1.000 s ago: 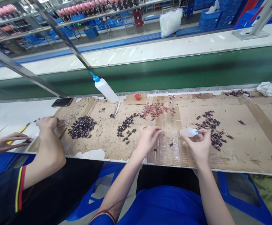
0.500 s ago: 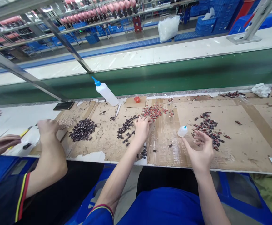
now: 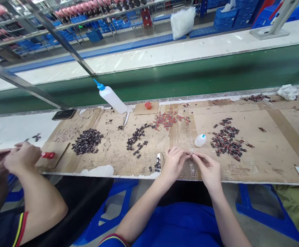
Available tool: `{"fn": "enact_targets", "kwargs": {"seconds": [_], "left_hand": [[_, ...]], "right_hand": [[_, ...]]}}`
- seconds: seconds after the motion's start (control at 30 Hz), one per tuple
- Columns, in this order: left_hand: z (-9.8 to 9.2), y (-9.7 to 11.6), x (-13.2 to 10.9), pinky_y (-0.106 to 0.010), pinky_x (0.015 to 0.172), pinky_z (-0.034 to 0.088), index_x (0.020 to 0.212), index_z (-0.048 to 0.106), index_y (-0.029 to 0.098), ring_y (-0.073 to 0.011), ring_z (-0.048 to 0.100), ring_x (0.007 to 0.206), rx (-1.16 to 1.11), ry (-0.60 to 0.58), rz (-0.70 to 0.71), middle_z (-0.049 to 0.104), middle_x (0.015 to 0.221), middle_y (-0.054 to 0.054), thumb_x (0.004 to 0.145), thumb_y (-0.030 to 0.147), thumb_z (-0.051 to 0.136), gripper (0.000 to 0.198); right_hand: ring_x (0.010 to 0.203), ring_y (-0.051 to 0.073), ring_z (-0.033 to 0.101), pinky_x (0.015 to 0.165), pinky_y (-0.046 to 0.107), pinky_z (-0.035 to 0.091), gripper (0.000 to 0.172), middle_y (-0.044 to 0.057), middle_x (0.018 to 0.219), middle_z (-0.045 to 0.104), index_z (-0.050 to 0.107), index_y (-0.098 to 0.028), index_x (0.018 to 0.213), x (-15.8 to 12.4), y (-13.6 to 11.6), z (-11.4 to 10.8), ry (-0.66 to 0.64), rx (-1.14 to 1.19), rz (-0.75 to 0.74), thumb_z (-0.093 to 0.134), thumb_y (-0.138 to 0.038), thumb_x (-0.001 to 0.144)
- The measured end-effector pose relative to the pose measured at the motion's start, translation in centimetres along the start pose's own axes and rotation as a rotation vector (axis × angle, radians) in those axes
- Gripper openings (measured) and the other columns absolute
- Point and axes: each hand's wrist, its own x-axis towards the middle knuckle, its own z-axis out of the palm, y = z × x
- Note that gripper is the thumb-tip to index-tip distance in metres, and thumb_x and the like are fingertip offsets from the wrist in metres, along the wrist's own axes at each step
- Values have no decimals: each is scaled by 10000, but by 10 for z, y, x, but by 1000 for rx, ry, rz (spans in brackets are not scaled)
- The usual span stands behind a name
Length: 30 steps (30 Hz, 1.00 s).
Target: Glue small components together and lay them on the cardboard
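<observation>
My left hand (image 3: 175, 162) and my right hand (image 3: 208, 168) meet over the near part of the cardboard (image 3: 128, 164), fingertips pinched together. Whatever small thing lies between them is too tiny to make out. Just beyond my right hand stands a small white bottle (image 3: 200, 140) with a blue tip. To its right is a heap of small black-and-red parts (image 3: 226, 142). Farther off, left of centre, lie loose red parts (image 3: 166, 120). Small black parts (image 3: 136, 137) are strung out in a curve left of my left hand.
A large white bottle with a blue nozzle (image 3: 113, 99) leans near the back edge, beside a red cap (image 3: 148, 105). A co-worker's hands (image 3: 20, 157) work at the left, near a black heap (image 3: 87, 141). A metal post (image 3: 61, 41) rises behind.
My left hand has come back from the red parts, and my right hand has left the small bottle's side. The two now meet. The co-worker's hands have come together.
</observation>
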Motion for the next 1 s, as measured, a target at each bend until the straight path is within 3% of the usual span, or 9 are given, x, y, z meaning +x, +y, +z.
{"fn": "enact_targets", "kwargs": {"seconds": [0.13, 0.3, 0.7, 0.87, 1.0], "left_hand": [[8, -11, -9, -425, 916, 415, 1023, 698, 285, -233, 593, 1031, 88, 10, -61, 714, 1043, -36, 841, 227, 685, 191], [20, -13, -11, -429, 906, 447, 956, 725, 270, -243, 570, 1050, 91, 65, -79, 697, 1061, -52, 870, 182, 633, 154], [14, -1, -15, -347, 827, 522, 891, 727, 245, -185, 651, 870, -160, 124, -94, 733, 880, -28, 896, 159, 582, 169], [10, -1, -13, -335, 812, 547, 871, 738, 239, -184, 658, 861, -301, 126, -113, 729, 858, -38, 880, 179, 609, 143], [7, -3, -11, -324, 799, 569, 870, 753, 215, -186, 686, 856, -475, 77, -216, 744, 879, -56, 838, 195, 658, 102]], "right_hand": [[797, 251, 723, 781, 409, 596, 380, 95, 841, 761, 747, -185, 805, -1, 5, -4, 2, -100, -1, 720, -551, 708], [809, 253, 717, 749, 394, 594, 365, 107, 885, 757, 753, -186, 817, -4, 6, -4, 26, -165, -14, 701, -537, 731], [784, 252, 730, 727, 400, 621, 415, 94, 832, 761, 748, -171, 834, -7, 0, 2, -64, -7, 86, 737, -559, 689], [776, 249, 731, 804, 429, 604, 385, 86, 821, 761, 757, -178, 845, -9, -4, 2, -78, -30, 68, 733, -537, 706], [835, 264, 728, 816, 432, 594, 312, 86, 863, 763, 765, -194, 847, -10, -4, 3, -47, -62, -1, 726, -482, 733]]}}
